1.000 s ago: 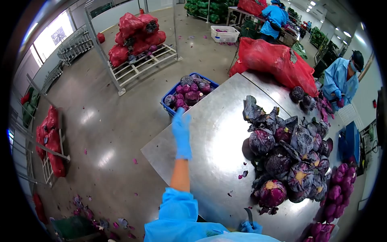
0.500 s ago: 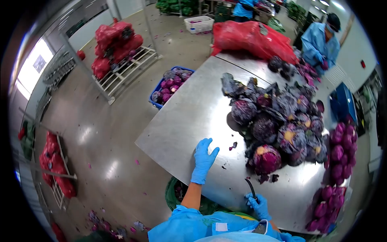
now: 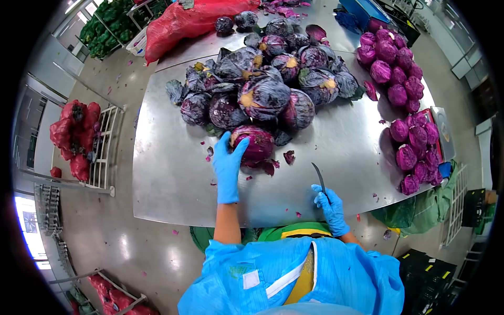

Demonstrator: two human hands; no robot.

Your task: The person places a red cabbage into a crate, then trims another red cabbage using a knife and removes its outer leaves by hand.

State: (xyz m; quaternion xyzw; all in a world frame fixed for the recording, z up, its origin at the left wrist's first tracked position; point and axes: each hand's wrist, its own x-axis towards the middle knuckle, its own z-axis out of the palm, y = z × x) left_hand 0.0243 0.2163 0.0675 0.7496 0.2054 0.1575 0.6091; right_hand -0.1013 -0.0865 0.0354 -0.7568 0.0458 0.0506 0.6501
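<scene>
My left hand [image 3: 228, 163], in a blue glove, is at the left side of a purple cabbage [image 3: 254, 144] at the front of the pile, thumb and fingers apart against it. A curved dark knife [image 3: 320, 178] points up and away from my gloved right hand [image 3: 331, 207], whose fingers are wrapped round its handle. Behind the front cabbage, a heap of cabbages with dark outer leaves [image 3: 265, 97] covers the middle of the metal table [image 3: 173, 194]. Small purple leaf scraps lie about the front cabbage.
Bright purple cabbages [image 3: 396, 79] stand in a cluster along the table's right side. A red mesh sack [image 3: 194, 26] lies at the back left. Beyond the left edge is a rack of red sacks [image 3: 73, 139]. Dark crates [image 3: 428, 278] are on the floor at lower right.
The view has swung right towards the heap. My left hand has gone from over the table's left part to the front cabbage. The knife stays in my right hand.
</scene>
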